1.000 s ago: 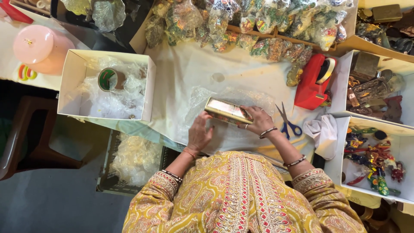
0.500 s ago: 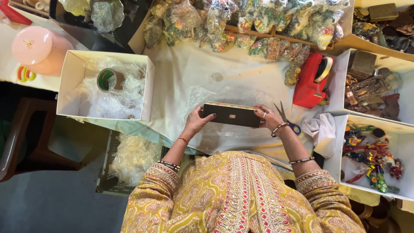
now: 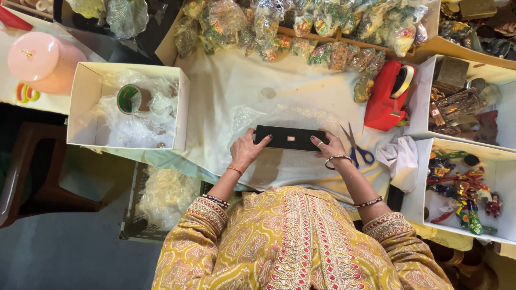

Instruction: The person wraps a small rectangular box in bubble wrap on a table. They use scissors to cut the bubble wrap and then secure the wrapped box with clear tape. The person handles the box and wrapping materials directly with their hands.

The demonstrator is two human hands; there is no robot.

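Observation:
A long, flat black box [image 3: 289, 137] with a small pale mark on its face lies on a sheet of clear bubble wrap [image 3: 279, 115] spread over the white cloth. My left hand [image 3: 246, 150] grips its left end, thumb on top. My right hand [image 3: 329, 147], with a ring and bangle, holds its right end. Both arms are in yellow patterned sleeves.
Blue-handled scissors [image 3: 357, 149] lie just right of my right hand, beside a red tape dispenser [image 3: 388, 96] and a white rag [image 3: 400, 159]. A white box [image 3: 86, 91] with plastic and a tape roll [image 3: 129, 99] stands left. Boxes of trinkets [image 3: 462, 182] sit right; wrapped packets [image 3: 301, 27] line the back.
The box was tilted with a golden side showing; now it is turned dark face up and laid flat on the bubble wrap, with both hands at its ends.

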